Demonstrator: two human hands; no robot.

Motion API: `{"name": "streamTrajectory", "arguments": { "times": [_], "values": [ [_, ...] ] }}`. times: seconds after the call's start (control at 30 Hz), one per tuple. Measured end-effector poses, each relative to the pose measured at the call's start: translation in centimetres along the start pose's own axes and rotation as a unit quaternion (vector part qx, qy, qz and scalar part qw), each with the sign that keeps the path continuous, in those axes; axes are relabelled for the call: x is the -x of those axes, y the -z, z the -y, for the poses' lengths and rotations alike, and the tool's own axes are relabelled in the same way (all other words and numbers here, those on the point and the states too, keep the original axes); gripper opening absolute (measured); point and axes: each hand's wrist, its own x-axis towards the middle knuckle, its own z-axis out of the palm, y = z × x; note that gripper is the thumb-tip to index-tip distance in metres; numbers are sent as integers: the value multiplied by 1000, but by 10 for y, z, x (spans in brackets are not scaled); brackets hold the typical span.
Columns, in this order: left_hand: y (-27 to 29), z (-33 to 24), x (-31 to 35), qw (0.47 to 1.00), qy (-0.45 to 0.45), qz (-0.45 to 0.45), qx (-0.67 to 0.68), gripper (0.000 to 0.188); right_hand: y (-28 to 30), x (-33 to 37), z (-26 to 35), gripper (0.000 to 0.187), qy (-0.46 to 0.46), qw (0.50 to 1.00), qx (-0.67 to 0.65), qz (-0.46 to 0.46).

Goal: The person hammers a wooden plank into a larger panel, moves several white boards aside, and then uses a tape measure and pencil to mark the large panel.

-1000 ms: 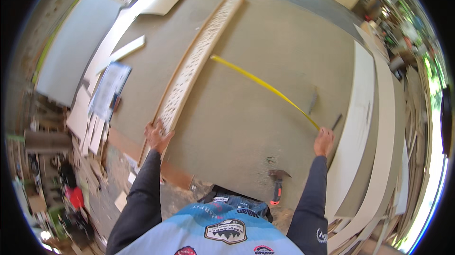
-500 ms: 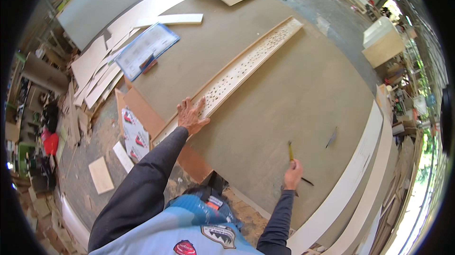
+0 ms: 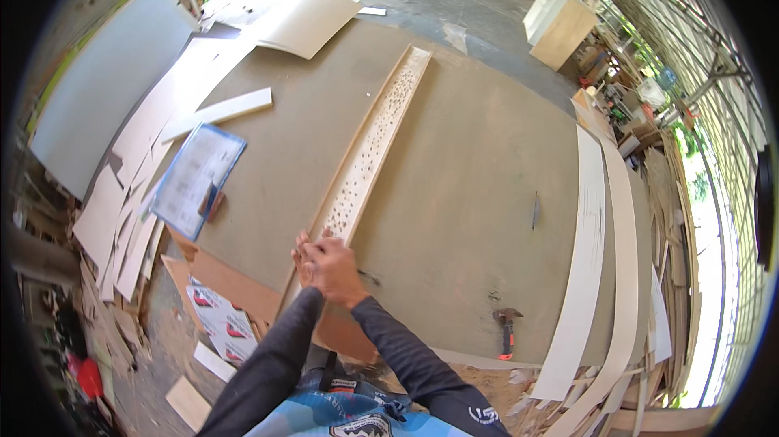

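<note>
A long narrow pale wooden channel with raised edges lies lengthwise on the brown sheet-topped work surface. Dark spots or holes cover its floor. At its near end my two hands meet. My right hand has its fingers closed, partly covering my left hand, whose visible fingers are curled. Whatever is between them is hidden. Just right of my right hand a small dark thing shows, too blurred to name. Farther right rests a hammer with a black and orange handle.
A thin dark pointed tool lies right of the channel. Long pale strips run along the right edge. At left are a blue-edged clear folder, a white board piece and sheet offcuts. A pale cabinet stands beyond.
My right hand has left its place at right, where it held a thin yellow thing, and joined my left hand at the channel. The hammer now shows plainly. The view has shifted.
</note>
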Motion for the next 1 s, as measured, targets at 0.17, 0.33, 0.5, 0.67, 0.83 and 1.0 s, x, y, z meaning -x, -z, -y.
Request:
{"name": "streamTrajectory", "arguments": {
  "times": [0.17,0.33,0.5,0.67,0.83,1.0],
  "values": [
    [56,-45,7,995,-9,64,81,96,-90,-97,0,27,137,957,192,167],
    [79,-35,-2,991,-16,89,94,99,-161,-119,-15,30,139,958,122,220],
    [29,-14,6,977,12,150,150,99,-89,-92,-7,35,38,998,44,2],
    [61,-19,-9,981,-30,155,114,91,26,77,-146,54,-356,832,303,-298],
    [75,-22,-49,976,-56,165,129,75,167,293,-182,66,-731,476,425,-241],
    [16,-32,-157,989,-125,1,84,74,183,332,-139,59,-739,570,322,-157]
  ]
}}
